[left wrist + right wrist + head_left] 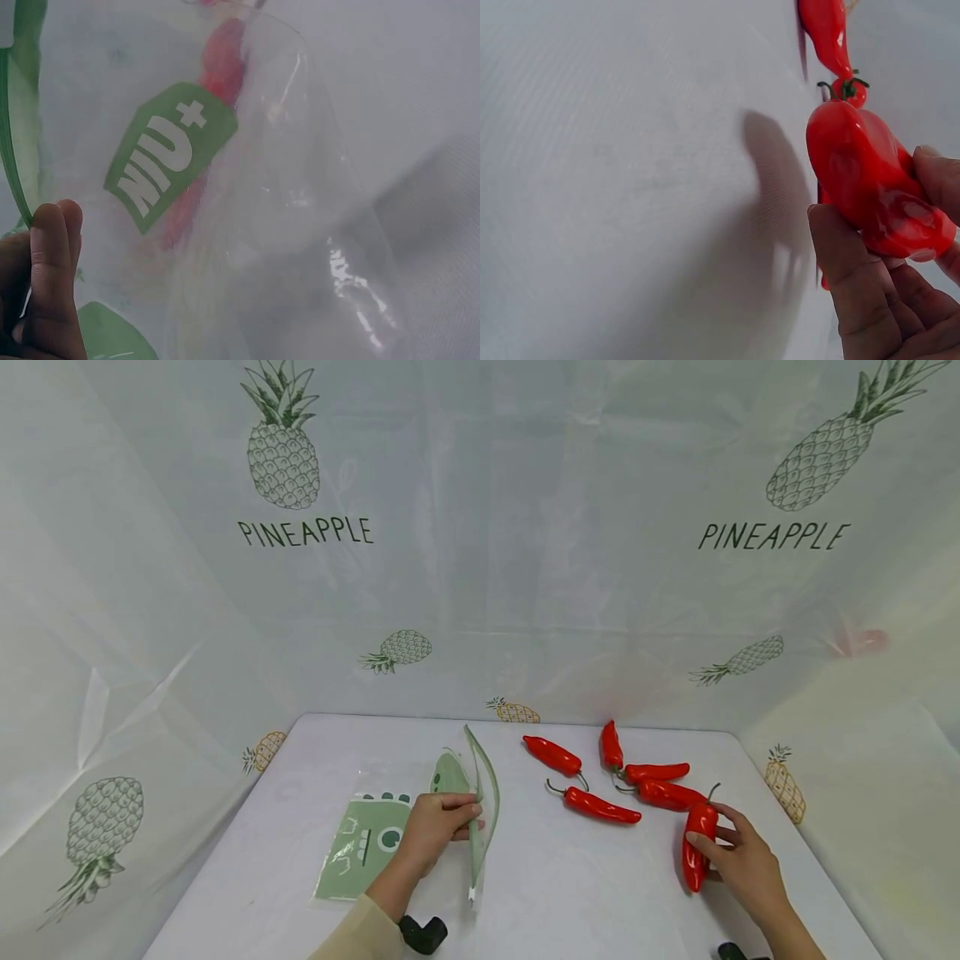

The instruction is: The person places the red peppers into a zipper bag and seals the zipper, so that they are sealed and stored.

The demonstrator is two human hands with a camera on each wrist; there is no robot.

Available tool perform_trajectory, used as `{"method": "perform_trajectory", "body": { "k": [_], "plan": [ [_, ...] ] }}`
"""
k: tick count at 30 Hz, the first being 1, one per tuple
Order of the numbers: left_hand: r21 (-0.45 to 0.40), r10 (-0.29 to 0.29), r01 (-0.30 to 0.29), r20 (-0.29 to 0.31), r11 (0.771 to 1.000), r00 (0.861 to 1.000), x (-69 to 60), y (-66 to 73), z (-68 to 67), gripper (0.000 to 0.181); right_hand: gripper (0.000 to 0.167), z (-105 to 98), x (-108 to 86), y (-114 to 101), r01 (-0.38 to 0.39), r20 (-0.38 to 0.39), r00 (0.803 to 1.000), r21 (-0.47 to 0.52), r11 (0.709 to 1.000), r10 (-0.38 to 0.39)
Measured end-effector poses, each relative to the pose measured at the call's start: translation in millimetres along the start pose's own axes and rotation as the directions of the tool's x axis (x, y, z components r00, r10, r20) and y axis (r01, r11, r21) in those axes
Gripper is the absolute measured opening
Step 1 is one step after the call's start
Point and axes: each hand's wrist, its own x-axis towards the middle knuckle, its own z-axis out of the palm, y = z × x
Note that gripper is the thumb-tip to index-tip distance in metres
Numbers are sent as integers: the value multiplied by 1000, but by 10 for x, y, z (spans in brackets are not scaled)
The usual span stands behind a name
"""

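Observation:
My left hand (435,827) pinches the green-trimmed edge of a clear plastic zip bag (491,785), which stands up from the table with its mouth parted. A green printed label (176,146) shows on the bag in the left wrist view, and red shows through the plastic. My right hand (746,868) grips a red chili pepper (699,843) between thumb and fingers, its stem pointing away from me. In the right wrist view, the pepper (862,172) is glossy and held off the white surface, with its shadow beside it.
Several more red chili peppers lie at the back right, among them one pepper (600,806) nearest the middle and another (551,753) behind it. A flat green bag with a cartoon face (352,852) lies left of my left hand. Pineapple-printed sheeting (510,568) encloses the white table (570,893).

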Motion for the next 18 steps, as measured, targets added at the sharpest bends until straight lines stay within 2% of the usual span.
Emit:
{"method": "perform_trajectory", "body": {
  "k": [9, 13, 18],
  "plan": [
    [18, 1, -1, -19, 1000, 1000, -53, 106, 7, 33, 98, 24, -52, -164, 16, -1, 1000, 25, 1000, -16],
    [30, 6, -5, -14, 1000, 1000, -77, 133, 17, 32, 95, 43, -91, -276, 57, 5, 998, 36, 998, -58],
    [45, 22, -22, -4, 999, 1000, -100, 150, 27, 32, 90, 91, -165, -449, 144, 15, 989, 39, 989, -144]
  ]
}}
